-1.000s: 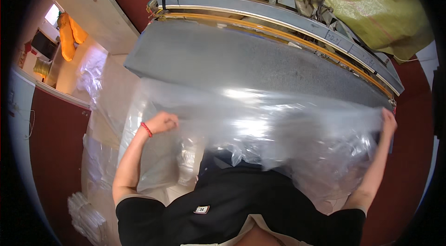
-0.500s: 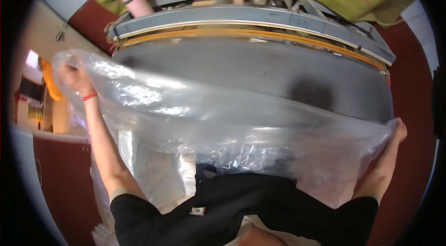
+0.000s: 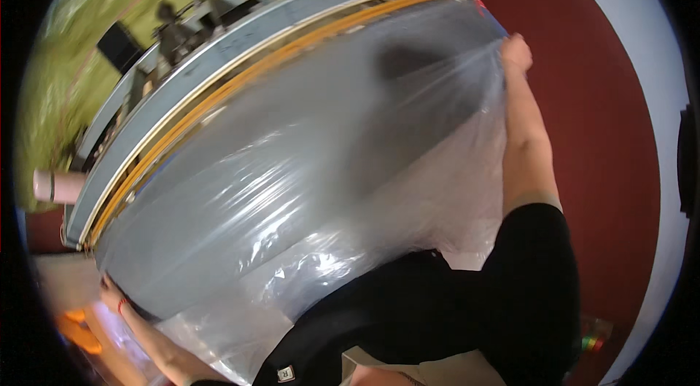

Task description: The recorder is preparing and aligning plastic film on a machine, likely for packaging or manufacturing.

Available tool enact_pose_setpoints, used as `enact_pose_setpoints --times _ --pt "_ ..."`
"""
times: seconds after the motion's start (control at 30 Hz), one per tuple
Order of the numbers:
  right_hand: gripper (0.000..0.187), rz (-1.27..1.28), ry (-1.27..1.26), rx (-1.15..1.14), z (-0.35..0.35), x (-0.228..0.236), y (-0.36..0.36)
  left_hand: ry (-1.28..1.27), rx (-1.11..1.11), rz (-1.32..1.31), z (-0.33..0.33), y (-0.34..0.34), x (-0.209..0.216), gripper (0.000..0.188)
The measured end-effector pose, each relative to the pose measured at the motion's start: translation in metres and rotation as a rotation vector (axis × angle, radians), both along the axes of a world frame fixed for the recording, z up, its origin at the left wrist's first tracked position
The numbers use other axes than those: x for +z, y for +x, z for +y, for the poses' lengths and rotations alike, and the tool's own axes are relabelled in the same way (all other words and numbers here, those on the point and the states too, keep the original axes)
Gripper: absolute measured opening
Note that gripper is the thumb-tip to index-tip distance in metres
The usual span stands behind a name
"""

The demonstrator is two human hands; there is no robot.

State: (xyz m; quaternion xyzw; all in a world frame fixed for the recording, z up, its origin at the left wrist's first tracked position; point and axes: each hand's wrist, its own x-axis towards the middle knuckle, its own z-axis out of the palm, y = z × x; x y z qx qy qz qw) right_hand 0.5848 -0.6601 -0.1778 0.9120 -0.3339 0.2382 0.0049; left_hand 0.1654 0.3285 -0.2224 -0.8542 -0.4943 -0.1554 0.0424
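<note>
A large clear plastic sheet [image 3: 266,193] is stretched over a grey work surface [image 3: 321,72]. Its near side hangs down over the front edge against my body, with bright creases across the middle. My right hand [image 3: 516,53], fingers closed, grips the sheet at the far right corner of the surface, where folds fan out from the grip. At the opposite end my left hand [image 3: 111,293], wearing a red cord bracelet, is closed on the sheet beside the left edge; its fingertips are partly hidden.
A long grey metal bar [image 3: 240,43] with an orange strip [image 3: 219,94] runs along the back of the surface. Behind it are small metal fittings [image 3: 171,32], a pink bottle [image 3: 60,186] and yellow-green sheeting [image 3: 87,14]. The floor [image 3: 583,131] to the right is dark red.
My view has turned, tilting the work surface in the picture. The sheet has come down from a raised position and spread over the surface; both hands are now at its ends.
</note>
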Motion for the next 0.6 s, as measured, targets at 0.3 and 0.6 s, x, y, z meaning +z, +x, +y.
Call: enact_pose_setpoints --times 0.3,0.6 --pt "0.022 -0.026 0.03 0.019 -0.007 0.0 0.001 -1.344 -1.123 -0.592 -0.439 0.14 0.106 0.021" --pt "0.021 -0.066 0.106 0.102 0.003 -0.012 0.021 -0.614 -1.641 0.334 -0.678 0.154 0.041 0.042"
